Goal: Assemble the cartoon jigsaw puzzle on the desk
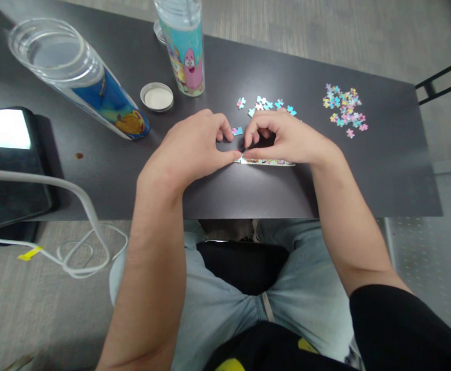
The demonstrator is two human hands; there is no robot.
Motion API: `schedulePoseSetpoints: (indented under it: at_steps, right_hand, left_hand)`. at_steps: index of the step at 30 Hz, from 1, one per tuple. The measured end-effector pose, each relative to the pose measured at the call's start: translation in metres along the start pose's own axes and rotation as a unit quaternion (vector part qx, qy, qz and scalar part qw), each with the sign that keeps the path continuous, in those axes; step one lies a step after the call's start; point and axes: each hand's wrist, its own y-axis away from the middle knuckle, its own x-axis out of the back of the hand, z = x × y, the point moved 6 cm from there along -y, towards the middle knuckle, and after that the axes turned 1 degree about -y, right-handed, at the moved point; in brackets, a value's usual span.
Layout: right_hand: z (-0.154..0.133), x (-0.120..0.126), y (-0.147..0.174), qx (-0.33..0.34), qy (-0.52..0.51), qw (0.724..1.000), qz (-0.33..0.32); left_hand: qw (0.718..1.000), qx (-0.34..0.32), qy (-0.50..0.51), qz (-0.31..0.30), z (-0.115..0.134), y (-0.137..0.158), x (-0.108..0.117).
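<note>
A narrow, multicoloured cardboard puzzle strip (269, 162) lies nearer the near edge of the smooth dark-grey surface (395, 175), its long axis running left-right, almost parallel. At its left end, the left hand (194, 144) has fingers spread, thumb touching; the right hand's (289, 136) fingers curl, their hold unclear. Grey carpet (306, 26) lies beyond.

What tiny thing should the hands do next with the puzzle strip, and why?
Maybe press gently at the left end of the puzzle strip, because the left hand and right hand nearly meet there.
</note>
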Motion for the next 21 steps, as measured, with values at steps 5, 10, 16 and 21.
schedulePoseSetpoints:
  at_steps: [5, 10, 16, 21]
  right_hand:
    - [0.001, 0.000, 0.001, 0.018, 0.005, 1.000, -0.002]
    - [0.001, 0.001, 0.002, 0.009, 0.012, 1.000, -0.005]
    - [-0.004, 0.000, 0.002, 0.001, 0.021, 1.000, -0.003]
    - [-0.003, -0.001, 0.003, -0.021, 0.022, 0.999, 0.010]
  left_hand:
    - [1.000, 0.007, -0.012, -0.006, 0.002, 0.001, -0.001]
    - [1.000, 0.015, -0.009, -0.008, 0.007, 0.002, 0.000]
    - [0.999, 0.022, 0.030, -0.036, -0.001, 0.007, 0.013]
    - [0.997, 0.033, 0.019, -0.072, -0.006, 0.013, 0.021]
